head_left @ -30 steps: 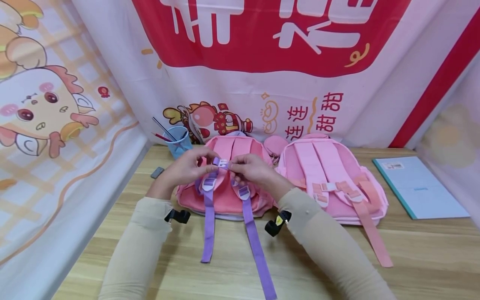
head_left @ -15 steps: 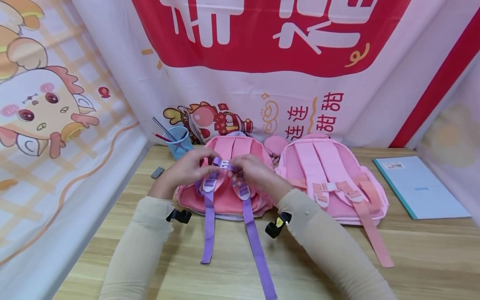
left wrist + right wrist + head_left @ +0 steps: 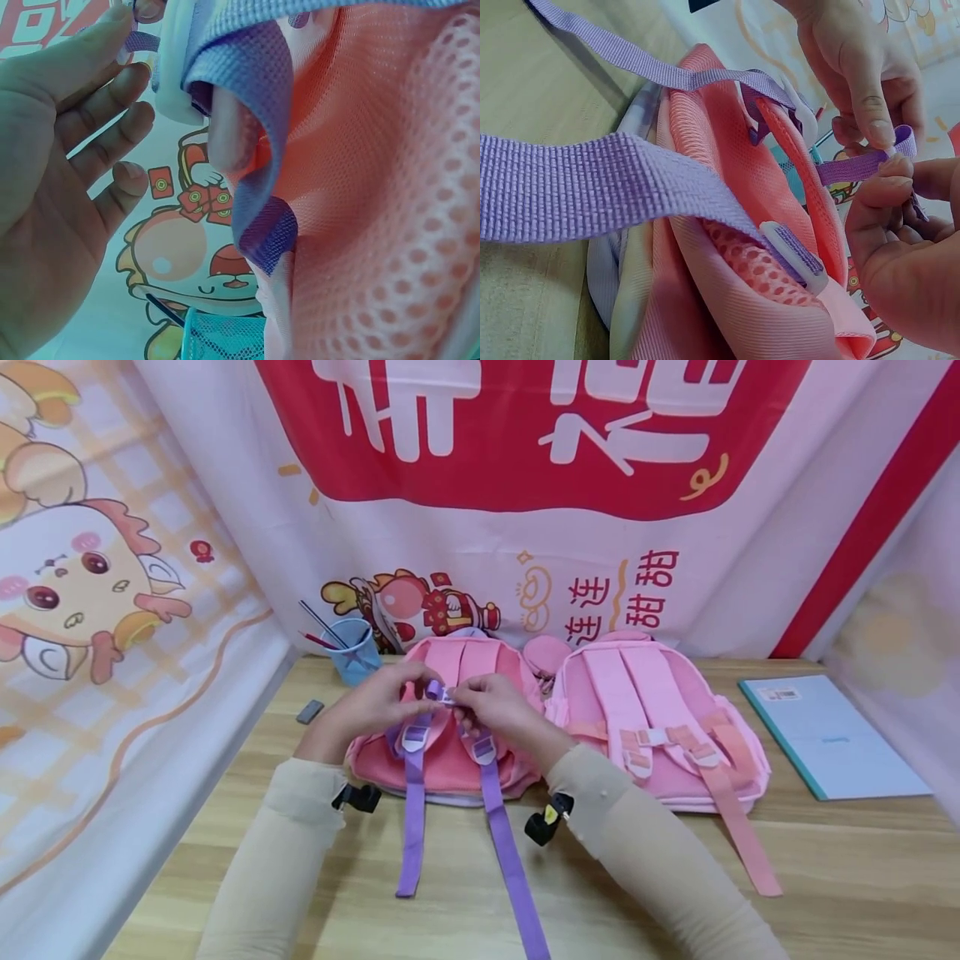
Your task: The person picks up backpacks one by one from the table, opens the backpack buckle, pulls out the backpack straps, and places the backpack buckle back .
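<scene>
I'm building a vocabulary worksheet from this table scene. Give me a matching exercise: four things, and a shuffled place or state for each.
1. white buckle on purple webbing
2. blue mesh cup
3. light-blue notebook
4. small grey block

A. right of the orange-strapped backpack
B. on the table, front-left of the cup
C. held between left hand and right hand
D. holding pens

1-C, 2-D, 3-A, 4-B

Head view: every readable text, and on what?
"甜甜": red, backdrop cloth.
"连连": red, same cloth, left of it.
White characters on red panel: cut off at top, unread.
Light-blue notebook: sticker print and cover mark too small.
Yellow tag on right wrist's black strap: too small.
Purple-strapped backpack: none seen.
</scene>
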The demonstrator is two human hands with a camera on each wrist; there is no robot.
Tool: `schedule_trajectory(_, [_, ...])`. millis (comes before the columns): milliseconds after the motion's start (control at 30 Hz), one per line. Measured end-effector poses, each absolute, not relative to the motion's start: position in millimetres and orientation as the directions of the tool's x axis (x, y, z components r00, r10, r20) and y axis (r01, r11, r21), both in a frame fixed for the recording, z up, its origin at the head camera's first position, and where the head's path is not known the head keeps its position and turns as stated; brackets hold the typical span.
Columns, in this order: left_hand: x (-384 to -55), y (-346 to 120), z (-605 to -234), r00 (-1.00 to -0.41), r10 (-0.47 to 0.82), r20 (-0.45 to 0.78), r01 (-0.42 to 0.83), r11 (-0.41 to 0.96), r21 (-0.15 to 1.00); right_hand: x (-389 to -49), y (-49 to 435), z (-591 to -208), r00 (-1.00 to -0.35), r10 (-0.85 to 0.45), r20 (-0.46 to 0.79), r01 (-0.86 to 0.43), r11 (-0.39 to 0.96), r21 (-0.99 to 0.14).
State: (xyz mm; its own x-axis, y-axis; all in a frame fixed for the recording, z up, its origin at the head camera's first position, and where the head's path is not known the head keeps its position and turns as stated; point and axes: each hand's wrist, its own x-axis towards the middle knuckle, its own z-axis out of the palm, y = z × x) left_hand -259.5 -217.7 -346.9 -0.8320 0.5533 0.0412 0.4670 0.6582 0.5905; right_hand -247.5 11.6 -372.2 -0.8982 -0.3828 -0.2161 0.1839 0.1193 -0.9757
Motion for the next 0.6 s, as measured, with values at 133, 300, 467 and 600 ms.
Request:
schedule_trajectory(133, [-260.8,-220.9,-351.5,-0.842,0.538,-0.028,0.406,0.668,0.624,-248.0,9.2,-373.0,-0.898,-0.388,-0.208,0.187,0.091,-0.978])
schedule_trajectory(300, [-263.3,-224.3,-359.1,-0.834,0.55,-0.046,0.407,0.669,0.622,-246.7,7.2,-372.9,-0.902,-0.382,-0.203,0.191,0.07,-0.979])
schedule_trajectory(467, [-265.8,-226.5,-365.7,-0.824,0.566,-0.025,0.417,0.636,0.65,-245.8,6.3,-373.5,-0.9,-0.381,-0.212,0.203,0.063,-0.977])
schedule_trajectory(600, [-266.4,-225.7,-368.1,-0.831,0.556,-0.014,0.408,0.627,0.664,-245.7,5.7,-372.5,-0.899,-0.381,-0.216,0.209,0.062,-0.976])
